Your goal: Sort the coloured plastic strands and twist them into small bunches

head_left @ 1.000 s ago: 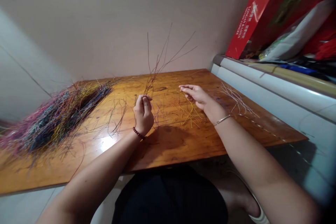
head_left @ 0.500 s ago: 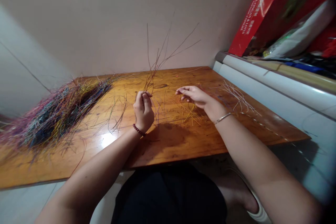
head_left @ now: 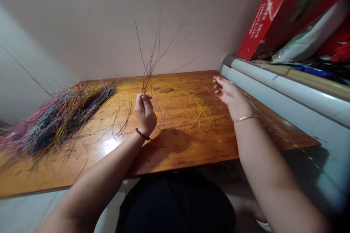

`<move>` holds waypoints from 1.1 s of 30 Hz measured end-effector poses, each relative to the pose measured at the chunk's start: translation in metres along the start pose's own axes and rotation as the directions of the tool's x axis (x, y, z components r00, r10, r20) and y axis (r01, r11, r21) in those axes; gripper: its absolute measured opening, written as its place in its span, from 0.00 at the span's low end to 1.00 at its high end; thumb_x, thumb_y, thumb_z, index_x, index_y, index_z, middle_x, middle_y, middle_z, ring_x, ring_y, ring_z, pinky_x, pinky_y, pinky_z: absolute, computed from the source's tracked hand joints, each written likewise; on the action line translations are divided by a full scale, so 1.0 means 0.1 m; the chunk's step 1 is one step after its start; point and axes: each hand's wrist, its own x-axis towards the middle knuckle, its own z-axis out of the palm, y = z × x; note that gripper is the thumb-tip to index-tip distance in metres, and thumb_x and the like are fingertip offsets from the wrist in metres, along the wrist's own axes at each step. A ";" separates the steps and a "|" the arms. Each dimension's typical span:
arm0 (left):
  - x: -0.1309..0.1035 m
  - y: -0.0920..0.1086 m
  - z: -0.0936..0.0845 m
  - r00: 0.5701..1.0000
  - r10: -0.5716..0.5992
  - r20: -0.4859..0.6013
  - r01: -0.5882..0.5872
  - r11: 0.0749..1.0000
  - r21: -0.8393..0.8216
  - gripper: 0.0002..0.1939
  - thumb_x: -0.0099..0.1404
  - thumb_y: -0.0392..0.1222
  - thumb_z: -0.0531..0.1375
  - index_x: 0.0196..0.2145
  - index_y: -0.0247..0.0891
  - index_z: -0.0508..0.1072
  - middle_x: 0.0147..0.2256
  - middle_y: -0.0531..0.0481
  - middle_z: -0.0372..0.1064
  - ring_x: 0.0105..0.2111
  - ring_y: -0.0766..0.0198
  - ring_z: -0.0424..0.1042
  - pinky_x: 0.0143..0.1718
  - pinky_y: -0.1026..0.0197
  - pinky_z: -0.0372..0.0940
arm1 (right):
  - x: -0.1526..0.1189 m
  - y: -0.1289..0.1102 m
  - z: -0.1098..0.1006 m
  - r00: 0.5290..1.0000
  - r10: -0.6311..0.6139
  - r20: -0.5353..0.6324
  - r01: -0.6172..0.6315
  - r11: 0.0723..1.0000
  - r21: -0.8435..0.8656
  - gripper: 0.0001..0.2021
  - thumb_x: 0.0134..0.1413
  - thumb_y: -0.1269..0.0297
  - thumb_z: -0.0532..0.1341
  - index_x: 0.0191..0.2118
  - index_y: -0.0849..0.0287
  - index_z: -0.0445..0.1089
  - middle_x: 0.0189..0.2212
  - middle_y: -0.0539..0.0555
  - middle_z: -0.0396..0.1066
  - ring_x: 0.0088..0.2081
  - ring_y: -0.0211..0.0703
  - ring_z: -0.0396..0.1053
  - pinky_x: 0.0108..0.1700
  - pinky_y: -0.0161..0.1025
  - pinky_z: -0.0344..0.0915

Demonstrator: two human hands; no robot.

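Dim, uneven light leaves white glare [head_left: 111, 147] and a soft shadow [head_left: 177, 140] on the glossy orange-brown wooden tabletop [head_left: 207, 150]; the upper-right corner is dark and blurred.

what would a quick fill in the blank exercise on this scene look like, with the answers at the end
1. The upright dark strands are gripped in the person's ____ hand.
2. The box printed LONGAN & LOTUS is coloured ____.
3. The silvery bangle circles the person's ____ wrist.
4. In the picture, the big multicoloured heap lies toward the ____ end of the table.

Missing words: left; red; right; left.
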 end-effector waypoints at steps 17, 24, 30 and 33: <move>-0.02 0.02 0.00 0.999 0.024 0.038 -0.026 0.999 0.041 0.16 0.69 0.50 0.46 0.31 0.39 0.63 0.19 0.57 0.49 0.17 0.72 0.49 0.20 0.64 0.46 | 0.23 0.26 -0.20 0.981 0.013 0.193 0.144 0.616 -0.774 0.15 0.54 0.56 0.58 0.40 0.61 0.76 0.16 0.47 0.58 0.17 0.31 0.49 0.22 0.33 0.48; -0.03 0.03 0.00 0.998 0.015 0.057 -0.018 0.999 0.045 0.16 0.69 0.50 0.46 0.31 0.39 0.64 0.19 0.56 0.50 0.18 0.71 0.50 0.20 0.64 0.47 | 0.30 0.43 -0.20 0.966 -0.195 0.168 0.214 0.245 -0.946 0.14 0.53 0.57 0.58 0.38 0.60 0.77 0.30 0.58 0.75 0.30 0.43 0.68 0.32 0.37 0.59; -0.03 0.04 -0.01 0.997 0.022 0.078 -0.025 0.999 0.035 0.16 0.69 0.49 0.46 0.30 0.39 0.64 0.20 0.55 0.51 0.18 0.71 0.51 0.21 0.64 0.47 | 0.29 0.50 -0.20 0.945 -0.281 0.165 0.225 0.197 -0.954 0.14 0.51 0.56 0.60 0.39 0.56 0.77 0.35 0.58 0.76 0.35 0.47 0.71 0.34 0.39 0.61; -0.03 0.04 -0.01 0.997 0.024 0.071 -0.026 0.999 0.030 0.15 0.69 0.49 0.46 0.30 0.39 0.64 0.20 0.55 0.52 0.18 0.71 0.52 0.21 0.64 0.48 | 0.26 0.51 -0.17 0.944 -0.290 0.158 0.218 0.190 -0.957 0.14 0.52 0.55 0.59 0.39 0.55 0.77 0.35 0.57 0.76 0.35 0.48 0.71 0.34 0.40 0.62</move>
